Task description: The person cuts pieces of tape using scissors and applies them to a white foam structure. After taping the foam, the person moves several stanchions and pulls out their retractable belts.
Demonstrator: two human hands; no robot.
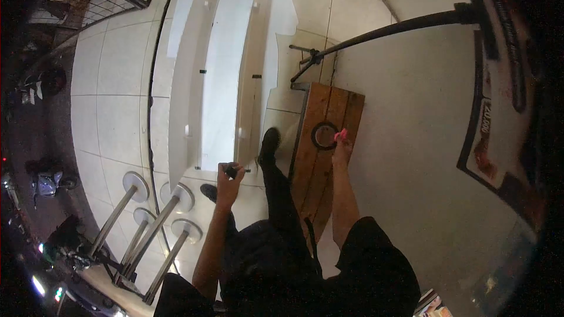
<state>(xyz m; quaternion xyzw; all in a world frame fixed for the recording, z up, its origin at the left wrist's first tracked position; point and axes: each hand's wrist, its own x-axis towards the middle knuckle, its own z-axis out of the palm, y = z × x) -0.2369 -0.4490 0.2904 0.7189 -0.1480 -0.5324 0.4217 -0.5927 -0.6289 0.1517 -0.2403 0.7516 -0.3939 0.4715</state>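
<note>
My left hand [229,183] is closed on a small black piece [231,171], perhaps tape, at the near end of a long white panel [226,82]. The panel lies on the floor with raised sides, and several short black strips [257,76] sit along its edges. My right hand [341,149] grips a small pink object [341,135] whose kind I cannot make out. It is over a wooden bench [320,182], right beside a black ring [315,135] that looks like a roll of tape lying flat.
Metal posts with round bases [136,186] lie tilted at the lower left. A black metal stand [388,28] reaches across the upper right, next to the wall [411,158]. Motorbikes [47,184] are out on the dark street at left. Pale tiles [117,111] cover the floor.
</note>
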